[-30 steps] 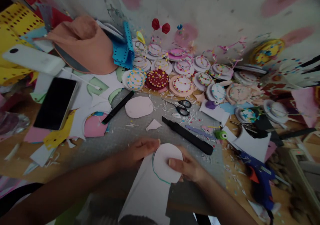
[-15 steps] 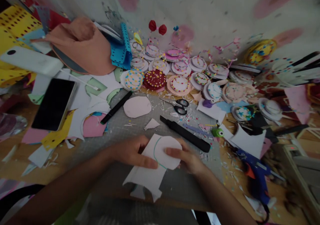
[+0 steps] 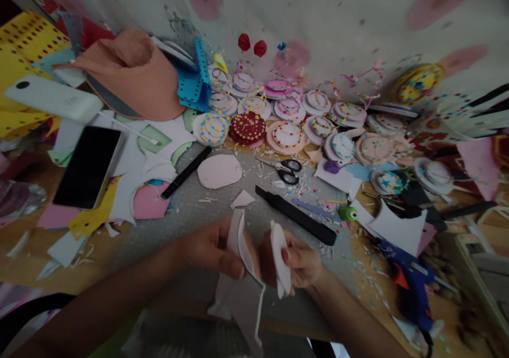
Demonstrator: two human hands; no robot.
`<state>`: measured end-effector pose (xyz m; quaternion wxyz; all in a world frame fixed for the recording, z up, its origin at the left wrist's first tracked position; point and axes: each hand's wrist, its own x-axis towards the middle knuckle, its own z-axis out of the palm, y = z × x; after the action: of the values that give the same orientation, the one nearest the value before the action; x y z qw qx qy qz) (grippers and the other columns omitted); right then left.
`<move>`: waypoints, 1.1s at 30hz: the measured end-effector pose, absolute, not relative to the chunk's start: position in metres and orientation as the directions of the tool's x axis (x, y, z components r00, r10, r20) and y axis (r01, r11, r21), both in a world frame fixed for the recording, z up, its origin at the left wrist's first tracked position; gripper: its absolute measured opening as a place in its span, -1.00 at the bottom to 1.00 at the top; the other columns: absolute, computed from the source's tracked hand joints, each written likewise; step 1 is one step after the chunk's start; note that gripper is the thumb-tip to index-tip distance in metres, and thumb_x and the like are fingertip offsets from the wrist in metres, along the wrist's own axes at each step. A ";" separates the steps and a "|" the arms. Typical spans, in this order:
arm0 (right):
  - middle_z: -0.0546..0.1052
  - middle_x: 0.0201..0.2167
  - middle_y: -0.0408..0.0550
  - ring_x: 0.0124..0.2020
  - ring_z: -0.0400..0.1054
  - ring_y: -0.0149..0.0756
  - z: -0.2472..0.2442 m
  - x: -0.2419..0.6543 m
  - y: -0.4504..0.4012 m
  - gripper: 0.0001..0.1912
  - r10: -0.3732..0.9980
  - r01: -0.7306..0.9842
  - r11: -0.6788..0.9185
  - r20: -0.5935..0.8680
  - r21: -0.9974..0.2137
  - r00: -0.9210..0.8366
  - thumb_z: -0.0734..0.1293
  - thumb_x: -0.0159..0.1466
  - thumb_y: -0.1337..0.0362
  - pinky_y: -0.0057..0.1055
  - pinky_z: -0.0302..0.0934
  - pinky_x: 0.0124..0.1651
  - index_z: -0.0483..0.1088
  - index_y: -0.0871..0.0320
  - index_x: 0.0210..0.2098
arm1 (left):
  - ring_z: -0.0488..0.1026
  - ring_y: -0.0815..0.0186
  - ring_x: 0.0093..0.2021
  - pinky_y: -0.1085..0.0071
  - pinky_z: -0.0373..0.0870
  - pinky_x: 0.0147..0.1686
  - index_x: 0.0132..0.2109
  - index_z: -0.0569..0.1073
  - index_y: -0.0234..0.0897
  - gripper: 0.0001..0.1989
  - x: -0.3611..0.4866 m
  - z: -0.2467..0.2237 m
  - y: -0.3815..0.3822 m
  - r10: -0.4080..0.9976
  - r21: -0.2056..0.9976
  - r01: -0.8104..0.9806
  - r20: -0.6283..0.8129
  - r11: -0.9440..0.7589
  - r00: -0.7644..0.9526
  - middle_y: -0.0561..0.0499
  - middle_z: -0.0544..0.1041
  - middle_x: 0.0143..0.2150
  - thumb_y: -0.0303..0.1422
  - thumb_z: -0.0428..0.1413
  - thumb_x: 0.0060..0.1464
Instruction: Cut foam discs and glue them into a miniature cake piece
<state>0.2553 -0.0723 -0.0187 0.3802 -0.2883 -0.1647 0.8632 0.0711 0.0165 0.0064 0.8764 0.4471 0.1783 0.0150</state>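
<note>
My left hand [image 3: 217,252] grips a white foam sheet offcut [image 3: 240,299] with a curved cut edge and a green line along it; the sheet hangs down toward the table's front edge. Between thumb and fingers, my right hand [image 3: 300,260] holds a rounded white foam piece [image 3: 279,260], turned nearly edge-on. The two pieces are apart, with a small gap between them. Just beyond my hands on the grey cutting mat [image 3: 159,246] lie a black utility knife [image 3: 296,215], a small pale scrap [image 3: 242,199] and a pale oval foam piece [image 3: 219,171].
Scissors [image 3: 289,171] and a black marker [image 3: 186,172] lie farther back. Rows of small decorated hats [image 3: 247,128] line the wall. A phone [image 3: 88,166] and a peach cap [image 3: 131,77] are at left; a blue glue gun [image 3: 409,278] lies at right among scraps.
The rounded piece has come away from the foam sheet along the green line. My right hand has turned it edge-on, while the sheet has tilted in my left hand.
</note>
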 end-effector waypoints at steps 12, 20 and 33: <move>0.50 -0.61 -0.17 -0.79 0.17 -0.56 -0.011 0.257 -0.065 -0.52 0.827 -0.628 -0.551 -0.459 -0.550 -0.323 0.54 -0.01 0.00 -0.68 -0.05 -0.82 0.36 0.18 -0.29 | 0.35 0.43 -0.53 0.56 0.28 -0.56 -0.26 0.40 -0.31 -0.56 0.067 0.006 0.029 0.408 0.762 0.077 -0.426 0.643 0.808 0.06 0.43 -0.43 -0.12 0.34 -0.17; 0.54 -0.50 -0.13 -0.64 0.33 -0.50 -0.013 0.258 -0.058 -0.62 0.903 -0.662 -0.393 -0.404 -0.638 -0.147 0.54 0.03 0.11 -0.64 0.19 -0.65 0.38 0.17 -0.32 | 0.33 0.40 -0.35 0.55 0.29 -0.43 -0.08 0.34 -0.25 -0.60 0.057 0.015 0.035 0.503 0.926 0.177 -0.334 0.334 0.797 0.09 0.36 -0.29 -0.22 0.28 0.00; 0.55 -0.47 -0.09 -0.56 0.30 -0.47 -0.009 0.259 -0.064 -0.60 0.953 -0.539 -0.304 -0.252 -0.785 -0.171 0.50 0.11 0.07 -0.60 0.15 -0.54 0.32 0.14 -0.24 | 0.38 0.35 -0.43 0.54 0.27 -0.51 0.01 0.35 -0.27 -0.54 0.016 0.043 0.035 0.652 0.870 0.462 -0.452 0.172 0.609 0.07 0.44 -0.35 -0.11 0.19 0.06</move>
<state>0.2588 -0.0642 -0.0093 0.5223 -0.3767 -0.2742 0.7142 0.0165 0.0347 0.0429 0.6293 0.6390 0.4358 0.0752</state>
